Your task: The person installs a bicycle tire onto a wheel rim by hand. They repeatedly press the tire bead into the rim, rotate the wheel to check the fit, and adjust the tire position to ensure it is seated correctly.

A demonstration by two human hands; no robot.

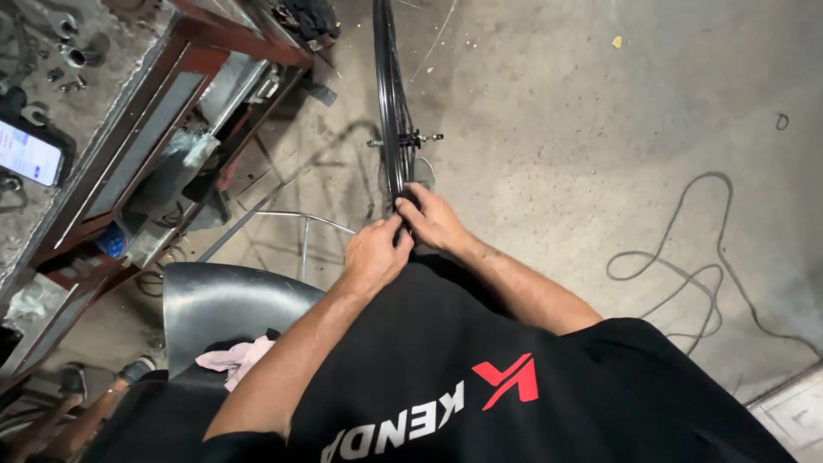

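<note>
One black bicycle wheel (391, 103), thin rim, edge-on at upper centre, axle sticking out. Two hands: left hand (375, 255) and right hand (431, 216), both grips pinched tight on its tyre.

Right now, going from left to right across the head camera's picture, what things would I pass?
Phone on the metal workbench → dark stool seat with a pink rag → left hand → bicycle wheel → right hand → loose cable on the concrete floor.

bicycle wheel (392, 111) | black, thin rim and tyre | upright, edge-on | near edge gripped over floor
</note>
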